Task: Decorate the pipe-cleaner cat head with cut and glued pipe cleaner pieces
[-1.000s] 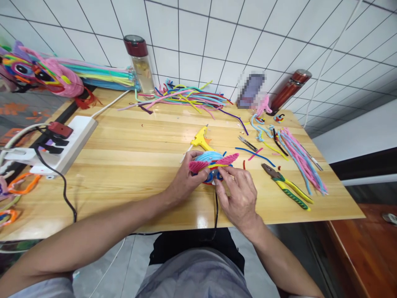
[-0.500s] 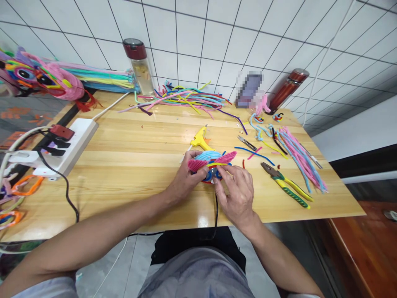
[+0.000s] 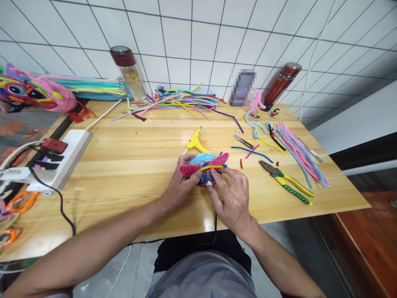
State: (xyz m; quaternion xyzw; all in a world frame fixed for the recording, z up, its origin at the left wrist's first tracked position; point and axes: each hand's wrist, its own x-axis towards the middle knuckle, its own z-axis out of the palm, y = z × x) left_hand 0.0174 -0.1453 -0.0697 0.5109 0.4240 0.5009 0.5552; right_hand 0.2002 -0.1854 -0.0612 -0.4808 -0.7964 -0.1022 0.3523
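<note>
Between my hands is a pipe-cleaner animal head, light blue on top, with two pink ears, a yellow strip and a red and blue face. My left hand is closed around its left side, thumb on the front below the ear. The thumb and fingertips of my right hand press on the face from the right, near a small white part. What lies under those fingertips is hidden. Just behind the head rests a yellow hot glue gun.
Right of my hands lie pliers, small snips and a bundle of pink and blue pipe cleaners. A loose pipe-cleaner pile, a glass bottle and a red flask stand along the wall. A power strip sits left.
The camera view has turned slightly, shifting the table. My right fingertips have slid a little lower and apart on the face, showing more of the white part. My left hand keeps its hold.
</note>
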